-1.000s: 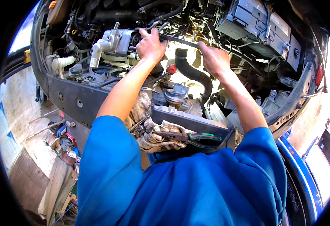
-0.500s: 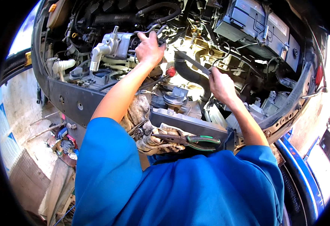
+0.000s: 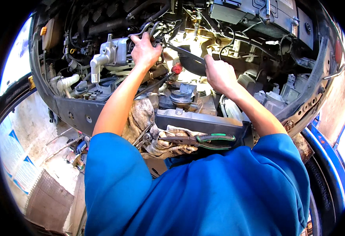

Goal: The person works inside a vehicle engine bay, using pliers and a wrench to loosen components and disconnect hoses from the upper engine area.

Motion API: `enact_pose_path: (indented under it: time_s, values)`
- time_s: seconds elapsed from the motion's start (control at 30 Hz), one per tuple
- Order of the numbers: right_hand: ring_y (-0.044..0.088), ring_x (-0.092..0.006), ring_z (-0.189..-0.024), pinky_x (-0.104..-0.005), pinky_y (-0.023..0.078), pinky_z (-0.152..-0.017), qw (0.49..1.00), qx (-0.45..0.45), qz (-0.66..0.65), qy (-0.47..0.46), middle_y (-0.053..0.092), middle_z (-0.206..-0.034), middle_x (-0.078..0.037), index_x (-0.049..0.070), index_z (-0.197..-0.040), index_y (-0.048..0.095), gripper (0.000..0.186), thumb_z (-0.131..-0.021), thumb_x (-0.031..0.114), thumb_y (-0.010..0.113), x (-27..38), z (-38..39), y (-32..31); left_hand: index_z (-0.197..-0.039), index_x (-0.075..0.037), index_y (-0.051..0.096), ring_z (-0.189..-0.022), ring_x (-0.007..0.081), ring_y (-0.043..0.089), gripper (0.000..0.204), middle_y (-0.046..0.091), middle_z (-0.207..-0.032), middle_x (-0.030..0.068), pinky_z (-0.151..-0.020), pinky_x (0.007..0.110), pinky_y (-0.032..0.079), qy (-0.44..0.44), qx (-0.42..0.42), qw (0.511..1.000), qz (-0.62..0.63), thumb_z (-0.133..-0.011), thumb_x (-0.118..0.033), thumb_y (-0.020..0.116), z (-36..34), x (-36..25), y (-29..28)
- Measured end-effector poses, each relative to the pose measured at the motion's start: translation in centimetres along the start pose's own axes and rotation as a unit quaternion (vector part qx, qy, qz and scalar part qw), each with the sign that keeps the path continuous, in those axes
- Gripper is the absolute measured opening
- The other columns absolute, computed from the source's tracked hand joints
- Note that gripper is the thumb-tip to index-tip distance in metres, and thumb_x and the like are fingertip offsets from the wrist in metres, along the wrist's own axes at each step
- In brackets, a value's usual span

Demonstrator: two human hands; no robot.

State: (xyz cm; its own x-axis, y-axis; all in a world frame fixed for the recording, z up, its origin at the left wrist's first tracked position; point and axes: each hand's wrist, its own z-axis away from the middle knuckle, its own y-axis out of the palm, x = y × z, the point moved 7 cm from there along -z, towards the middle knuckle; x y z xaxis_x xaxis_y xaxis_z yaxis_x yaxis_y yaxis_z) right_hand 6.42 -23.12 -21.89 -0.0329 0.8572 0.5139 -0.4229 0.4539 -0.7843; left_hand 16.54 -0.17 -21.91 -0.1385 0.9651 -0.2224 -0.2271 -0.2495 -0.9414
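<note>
In the engine bay, my left hand (image 3: 145, 53) is beside a silver metal housing with a pipe stub (image 3: 117, 53). Its fingers curl over a dark part there, and what they grip is hidden. My right hand (image 3: 221, 75) is closed on the near end of a long, dark, flat tool (image 3: 189, 54), whose exact kind I cannot make out. The tool slants up and left, its far end close to my left hand. Below it bends a thick black hose (image 3: 192, 66). A red round knob (image 3: 176, 69) on a thin dark rod sits between my forearms.
A stained rag (image 3: 141, 114) hangs over the front crossmember (image 3: 200, 120). Pliers with green and black handles (image 3: 215, 137) and a metal tool (image 3: 146, 137) lie on it. A battery (image 3: 255, 13) stands at the far right; clutter covers the floor at left.
My view has shifted, so the engine bay sits higher and somewhat left. My right hand and the flat tool have moved closer to my left hand, which stays by the housing.
</note>
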Motion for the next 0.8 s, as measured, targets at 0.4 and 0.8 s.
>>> enact_pose_path:
  time_s: [0.4, 0.8]
  values:
    - [0.067, -0.0399, -0.070, -0.0499, 0.051, -0.061, 0.996, -0.058, 0.028, -0.057, 0.065, -0.071, -0.023, -0.002, -0.096, 0.052, 0.015, -0.082, 0.003, 0.050, 2.5, -1.3, -1.5, -0.112, -0.008, 0.055, -0.088, 0.0436, 0.066, 0.048, 0.043, -0.117, 0.0219, -0.081, 0.050, 0.052, 0.004, -0.042, 0.999, -0.017, -0.077, -0.036, 0.074, -0.3, 0.4, 0.3]
    - [0.064, -0.0459, -0.072, -0.0543, 0.050, -0.068, 0.998, -0.054, -0.012, 0.039, 0.064, -0.072, -0.027, 0.001, -0.101, 0.057, 0.019, -0.093, 0.016, 0.048, -0.6, -0.7, -3.5, -0.112, -0.010, 0.055, -0.083, 0.0419, 0.068, 0.055, 0.041, -0.124, 0.0253, -0.076, 0.047, 0.055, -0.045, -0.058, 0.996, -0.055, -0.075, -0.043, 0.078, -0.1, -0.5, 0.2]
